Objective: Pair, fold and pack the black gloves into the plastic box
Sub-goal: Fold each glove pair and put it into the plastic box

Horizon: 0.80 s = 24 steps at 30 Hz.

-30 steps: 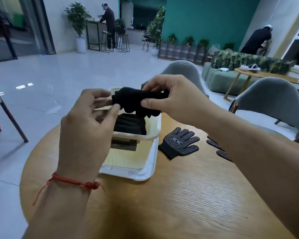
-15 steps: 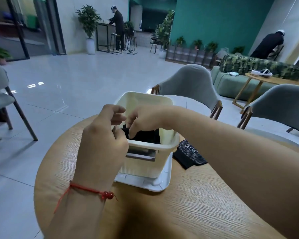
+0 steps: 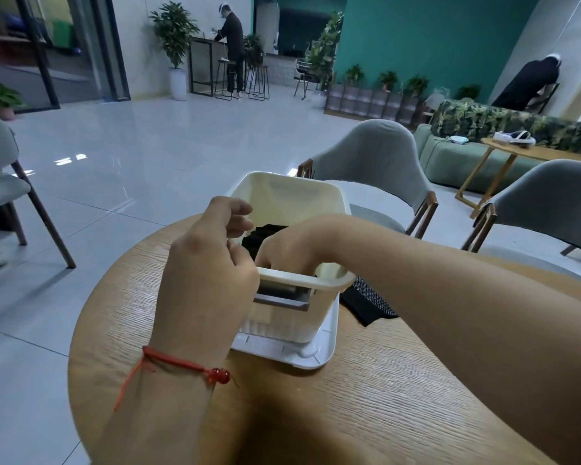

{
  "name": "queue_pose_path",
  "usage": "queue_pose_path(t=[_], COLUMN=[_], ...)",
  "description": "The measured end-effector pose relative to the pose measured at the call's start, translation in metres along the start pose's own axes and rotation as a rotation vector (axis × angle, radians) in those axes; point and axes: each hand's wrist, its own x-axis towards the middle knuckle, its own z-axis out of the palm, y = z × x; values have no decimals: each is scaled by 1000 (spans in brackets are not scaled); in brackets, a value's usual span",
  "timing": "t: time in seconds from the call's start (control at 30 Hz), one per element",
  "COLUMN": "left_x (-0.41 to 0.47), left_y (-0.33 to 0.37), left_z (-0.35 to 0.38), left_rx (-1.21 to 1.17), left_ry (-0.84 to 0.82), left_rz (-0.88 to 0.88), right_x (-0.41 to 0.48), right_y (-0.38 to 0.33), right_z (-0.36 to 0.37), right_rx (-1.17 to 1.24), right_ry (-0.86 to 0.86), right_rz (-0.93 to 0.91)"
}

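Observation:
A cream plastic box (image 3: 287, 196) stands on its white lid (image 3: 316, 359) on the round wooden table (image 3: 349, 414). Folded black gloves (image 3: 264, 233) lie inside it. My right hand (image 3: 291, 251) reaches down into the box at its near wall and grips the folded glove bundle; its fingertips are hidden behind the rim. My left hand (image 3: 212, 263) hovers at the box's near left corner, fingers loosely curled, holding nothing. A loose black dotted glove (image 3: 366, 305) lies flat on the table to the right of the box, partly under my right forearm.
Two grey chairs (image 3: 376, 162) stand behind the table, another at the left edge (image 3: 0, 169). A green sofa (image 3: 457, 156) and small side table (image 3: 517, 149) are at the back right. Two people stand far off in the room.
The bundle held above the box has gone down into it with my right hand. My left hand has let go and drawn back to the box's corner. The view has tilted lower and closer.

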Motion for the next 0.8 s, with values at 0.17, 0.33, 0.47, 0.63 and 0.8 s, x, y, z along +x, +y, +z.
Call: queue_pose_path(t=[0.17,0.33,0.47,0.63,0.8], left_x=[-1,-1,-2,-8,-15], left_y=[1,0,3,23,54], left_z=[1,3,4,15,33], left_rx=[16,33,35,47,-12], left_ry=[-14,-17,-14,-15,-73], left_rz=[6,20,38,76,105], right_x=[7,-1,-23,-49,-94], right_y=[-4,2,8,13,24], right_z=[10,7,3,-2,2], right_rx=[-215,-184,-158,-201,-306], right_ry=[169,173,231,345,509], right_rz=[24,15,-11,-13,-13])
